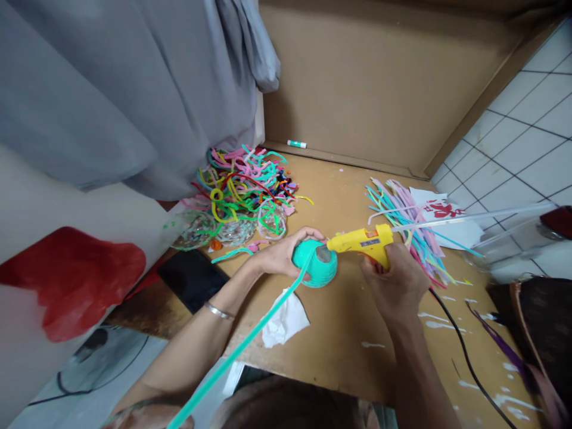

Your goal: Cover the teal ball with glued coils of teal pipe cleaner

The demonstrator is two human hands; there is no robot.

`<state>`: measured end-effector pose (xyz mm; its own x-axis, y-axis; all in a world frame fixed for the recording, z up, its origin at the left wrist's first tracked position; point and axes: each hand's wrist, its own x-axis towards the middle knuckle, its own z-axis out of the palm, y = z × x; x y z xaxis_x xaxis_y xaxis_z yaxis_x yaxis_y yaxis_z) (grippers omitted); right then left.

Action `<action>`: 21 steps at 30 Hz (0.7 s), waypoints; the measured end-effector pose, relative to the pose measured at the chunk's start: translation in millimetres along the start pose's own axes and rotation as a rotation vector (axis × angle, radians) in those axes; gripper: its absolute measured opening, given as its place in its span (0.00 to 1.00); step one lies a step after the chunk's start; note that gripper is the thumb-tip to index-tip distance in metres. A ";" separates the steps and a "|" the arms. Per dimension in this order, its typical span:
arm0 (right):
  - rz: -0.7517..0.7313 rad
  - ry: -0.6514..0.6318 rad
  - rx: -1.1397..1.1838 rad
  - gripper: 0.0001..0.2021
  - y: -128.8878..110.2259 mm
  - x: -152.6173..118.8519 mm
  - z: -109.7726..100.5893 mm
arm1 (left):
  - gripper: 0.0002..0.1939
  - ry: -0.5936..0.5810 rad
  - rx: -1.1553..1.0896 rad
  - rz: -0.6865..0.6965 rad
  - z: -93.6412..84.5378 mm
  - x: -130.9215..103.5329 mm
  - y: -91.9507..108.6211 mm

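My left hand [282,252] is closed round a ball [320,275] wrapped in turquoise pipe cleaner, with a bare greyish patch on its upper right side. From the ball a long turquoise pipe cleaner [248,341] runs down toward the bottom left. A yellow hot glue gun [360,241] is in my right hand [397,279], fingers wrapped round its grip. Its nozzle points left at the bare patch; whether it touches I cannot tell. A long clear glue stick [447,220] juts from the gun's back. Below the ball lies a crumpled white tissue [286,322].
A tangle of coloured pipe cleaners [241,185] lies at the back left, beside a dark flat object [192,280]. Straight pipe cleaners [413,220] lie right. A glue-stick tube [297,144] sits against the cardboard [384,89]. A black cord [465,351] and brown bag [543,322] are rightmost.
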<state>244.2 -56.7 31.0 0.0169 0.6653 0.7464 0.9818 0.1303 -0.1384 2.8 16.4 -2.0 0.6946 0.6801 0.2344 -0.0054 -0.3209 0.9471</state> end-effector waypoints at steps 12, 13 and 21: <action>-0.012 -0.056 0.042 0.08 -1.1 1.4 -4.2 | 0.41 0.006 0.006 -0.016 0.6 0.1 3.1; -0.002 -0.053 0.040 0.08 -0.8 1.5 -4.2 | 0.41 0.007 0.004 -0.018 0.6 0.0 2.7; -0.030 -0.032 0.013 0.09 0.3 1.3 -1.9 | 0.41 0.020 0.032 -0.029 0.8 -0.5 3.4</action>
<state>244.8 -57.2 33.2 -0.0189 0.6838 0.7294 0.9793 0.1598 -0.1245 3.0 14.5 1.0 0.6794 0.7025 0.2118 0.0374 -0.3215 0.9462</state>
